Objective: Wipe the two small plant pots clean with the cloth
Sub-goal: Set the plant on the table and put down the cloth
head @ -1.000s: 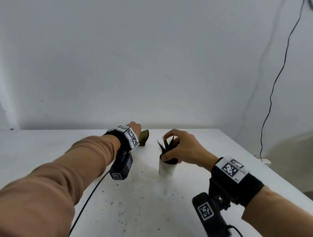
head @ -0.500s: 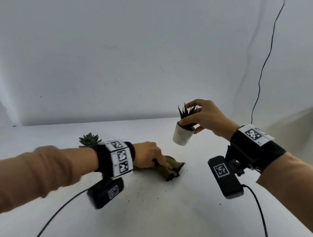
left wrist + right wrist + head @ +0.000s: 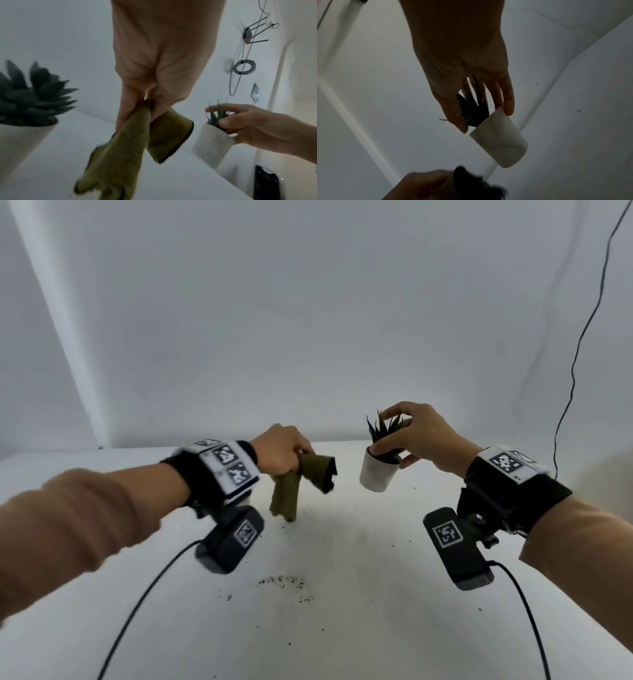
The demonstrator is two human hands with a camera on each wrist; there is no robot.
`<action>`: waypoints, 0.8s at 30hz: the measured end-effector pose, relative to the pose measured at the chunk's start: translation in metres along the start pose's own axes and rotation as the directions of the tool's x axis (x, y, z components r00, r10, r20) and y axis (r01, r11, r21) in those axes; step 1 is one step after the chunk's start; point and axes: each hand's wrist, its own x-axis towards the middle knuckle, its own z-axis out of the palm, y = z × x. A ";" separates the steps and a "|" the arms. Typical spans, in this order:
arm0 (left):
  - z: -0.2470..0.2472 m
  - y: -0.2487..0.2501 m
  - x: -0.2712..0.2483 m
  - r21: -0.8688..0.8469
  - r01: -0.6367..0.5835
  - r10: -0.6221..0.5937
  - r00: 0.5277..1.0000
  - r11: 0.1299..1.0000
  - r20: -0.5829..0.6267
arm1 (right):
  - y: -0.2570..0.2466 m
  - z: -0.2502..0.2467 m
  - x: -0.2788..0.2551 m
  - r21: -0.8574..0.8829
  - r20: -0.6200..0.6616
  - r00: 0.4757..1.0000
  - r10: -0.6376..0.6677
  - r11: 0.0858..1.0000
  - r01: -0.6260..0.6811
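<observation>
My right hand (image 3: 407, 436) grips a small white pot (image 3: 378, 475) with a spiky dark plant by its rim and holds it tilted above the table; the right wrist view shows the same marbled pot (image 3: 501, 142) under my fingers. My left hand (image 3: 286, 451) pinches an olive-green cloth (image 3: 301, 484), which hangs free just left of that pot, also seen as the cloth (image 3: 123, 148) in the left wrist view. A second white pot (image 3: 18, 140) with a rosette succulent stands on the table to the left; in the head view my left wrist hides it.
The white table (image 3: 342, 628) runs to a white wall. Specks of spilled soil (image 3: 284, 582) lie on it near the middle. Black camera cables trail from both wrists toward the front edge, and a black wire (image 3: 582, 344) hangs down the wall at right.
My left hand has lifted the cloth off the table and brought it toward the raised pot. My right hand keeps the pot in the air, having picked it up a second ago.
</observation>
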 end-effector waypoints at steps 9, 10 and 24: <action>0.067 -0.030 0.048 0.332 0.064 -0.092 0.993 0.941 0.071 | 0.027 0.035 0.006 -0.093 0.106 0.994 0.029 0.995 -0.020; 0.067 -0.030 0.042 0.336 0.042 -0.075 0.993 0.941 0.086 | 0.030 0.038 0.007 -0.099 0.111 0.993 0.033 0.995 -0.022; 0.028 -0.017 -0.131 0.104 -0.154 0.093 0.892 0.983 0.442 | 0.031 0.067 -0.001 -0.167 0.131 0.990 -0.044 0.984 0.066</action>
